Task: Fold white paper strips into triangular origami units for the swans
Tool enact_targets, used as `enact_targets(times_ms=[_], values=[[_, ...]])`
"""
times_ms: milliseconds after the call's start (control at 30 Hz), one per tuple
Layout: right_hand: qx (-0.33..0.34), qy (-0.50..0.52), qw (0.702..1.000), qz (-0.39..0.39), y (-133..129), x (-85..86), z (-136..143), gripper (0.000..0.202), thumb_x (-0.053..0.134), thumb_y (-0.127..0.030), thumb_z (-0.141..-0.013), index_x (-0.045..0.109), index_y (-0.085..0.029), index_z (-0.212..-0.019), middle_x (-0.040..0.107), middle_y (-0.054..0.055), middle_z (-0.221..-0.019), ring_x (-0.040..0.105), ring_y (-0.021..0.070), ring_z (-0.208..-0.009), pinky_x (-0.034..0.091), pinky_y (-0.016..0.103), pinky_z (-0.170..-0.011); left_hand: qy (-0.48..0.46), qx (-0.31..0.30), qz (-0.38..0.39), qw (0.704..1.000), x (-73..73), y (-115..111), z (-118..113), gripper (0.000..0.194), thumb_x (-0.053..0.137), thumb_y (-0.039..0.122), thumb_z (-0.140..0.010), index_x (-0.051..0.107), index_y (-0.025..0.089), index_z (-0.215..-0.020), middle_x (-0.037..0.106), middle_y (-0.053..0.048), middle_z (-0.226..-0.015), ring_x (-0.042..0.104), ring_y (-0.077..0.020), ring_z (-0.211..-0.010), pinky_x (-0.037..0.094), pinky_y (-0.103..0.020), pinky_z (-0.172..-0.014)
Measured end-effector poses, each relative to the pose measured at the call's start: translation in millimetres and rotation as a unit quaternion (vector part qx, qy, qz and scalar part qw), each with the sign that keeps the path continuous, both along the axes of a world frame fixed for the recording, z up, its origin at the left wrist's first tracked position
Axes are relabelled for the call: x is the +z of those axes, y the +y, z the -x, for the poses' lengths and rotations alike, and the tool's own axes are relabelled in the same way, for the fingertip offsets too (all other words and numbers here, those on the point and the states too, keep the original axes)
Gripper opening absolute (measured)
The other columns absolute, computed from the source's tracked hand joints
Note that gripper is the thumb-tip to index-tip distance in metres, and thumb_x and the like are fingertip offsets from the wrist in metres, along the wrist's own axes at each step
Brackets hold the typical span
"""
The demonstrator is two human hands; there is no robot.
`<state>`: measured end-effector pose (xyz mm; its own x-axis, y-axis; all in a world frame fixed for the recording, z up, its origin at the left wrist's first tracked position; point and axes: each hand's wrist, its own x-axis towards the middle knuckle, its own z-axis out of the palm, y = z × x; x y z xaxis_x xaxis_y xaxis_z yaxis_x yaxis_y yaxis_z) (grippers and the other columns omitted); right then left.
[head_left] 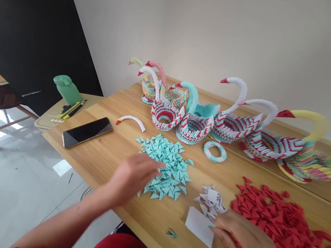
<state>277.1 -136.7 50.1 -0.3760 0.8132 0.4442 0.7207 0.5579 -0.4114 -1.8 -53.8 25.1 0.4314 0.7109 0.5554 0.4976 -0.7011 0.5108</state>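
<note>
My left hand (133,177) reaches over the pile of turquoise folded paper triangles (168,154), its fingers bent and close together, slightly blurred. Whatever its fingertips may hold is hard to make out among the pieces. My right hand (251,244) is closed in a pinch, with a small turquoise paper triangle (212,226) at the fingertips. Below that pinch lies a stack of white paper slips (199,228), beside a small heap of white folded pieces (211,202). A joined pair of turquoise pieces (172,233) rests near the table's front edge.
Red folded triangles (279,217) spread at right. Several paper swans (195,120) stand along the back. A turquoise-and-white paper ring (215,152), a loose white swan neck (133,119) and a phone (88,132) lie in front. A green bottle (67,89) is at far left.
</note>
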Motion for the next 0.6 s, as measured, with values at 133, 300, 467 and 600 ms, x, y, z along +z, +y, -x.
enact_targets(times_ms=[133,300,467,600], values=[[-0.010,-0.022,0.999,-0.030,13,-4.8,-7,0.018,0.049,-0.031,-0.098,0.063,-0.027,-0.086,0.071,0.003,-0.073,0.069,0.0195,-0.060,0.056,0.028,-0.054,0.099,0.045,0.034,0.993,-5.2,52,46,0.015,0.059,0.023,-0.093,0.072,0.017,-0.091,0.072,-0.006,-0.082,0.064,-0.0191,-0.079,0.049,-0.031,-0.072],[0.022,-0.019,1.000,-0.003,30,-21.2,-4,0.015,0.054,-0.024,-0.095,0.068,-0.027,-0.099,0.075,0.002,-0.083,0.073,0.0181,-0.070,0.060,0.026,-0.060,0.203,-0.050,0.039,0.977,-15.9,78,49,0.027,0.048,0.018,-0.096,0.072,0.017,-0.086,0.070,-0.007,-0.082,0.062,-0.0200,-0.082,0.047,-0.032,-0.075],[0.017,-0.003,1.000,0.010,35,-16.0,4,0.026,0.056,-0.020,-0.093,0.067,-0.032,-0.113,0.075,0.002,-0.087,0.073,0.0182,-0.073,0.059,0.025,-0.060,0.221,-0.056,0.049,0.972,-23.4,80,41,0.024,0.046,0.017,-0.096,0.070,0.017,-0.091,0.070,-0.007,-0.083,0.063,-0.0200,-0.080,0.048,-0.032,-0.075],[-0.021,0.023,0.999,0.011,40,-8.1,20,0.019,0.050,-0.024,-0.096,0.068,-0.029,-0.093,0.072,0.001,-0.076,0.070,0.0176,-0.064,0.055,0.026,-0.053,0.205,-0.016,0.072,0.976,-29.4,82,44,0.016,0.054,0.016,-0.090,0.068,0.019,-0.098,0.070,-0.007,-0.086,0.065,-0.0206,-0.081,0.050,-0.031,-0.074]])
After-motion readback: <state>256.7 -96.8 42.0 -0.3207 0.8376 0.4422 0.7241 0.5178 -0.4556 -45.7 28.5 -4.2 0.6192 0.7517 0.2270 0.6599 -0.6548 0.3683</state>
